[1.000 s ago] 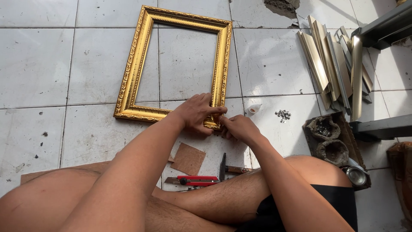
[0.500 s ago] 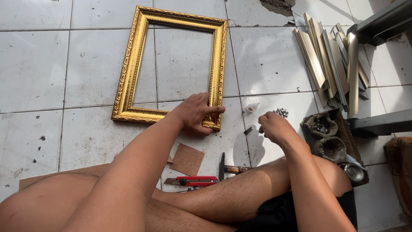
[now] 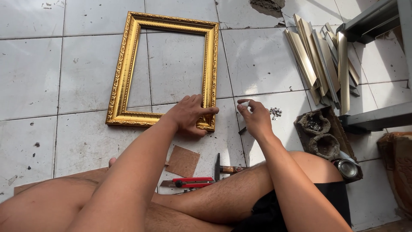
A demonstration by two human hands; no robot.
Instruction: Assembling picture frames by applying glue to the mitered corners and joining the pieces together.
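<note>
White floor tiles (image 3: 77, 137) carry a gilt picture frame (image 3: 128, 64) lying flat at 12 o'clock; the left hand (image 3: 189, 115) presses spread and flat on its near right corner; the right hand (image 3: 256, 118), at 3 o'clock of that corner, pinches something small, too tiny to identify. Stiff and light it looks, its ornate moulding likely chip-prone; best gripped along a rail.

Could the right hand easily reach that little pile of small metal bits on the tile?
Probably yes. The right hand hovers just left of the small metal bits, with only bare floor tile between them. It pinches something small, which might hinder picking.

Glossy gilt frame (image 3: 128, 73) — matt tile floor (image 3: 262, 60).
</note>
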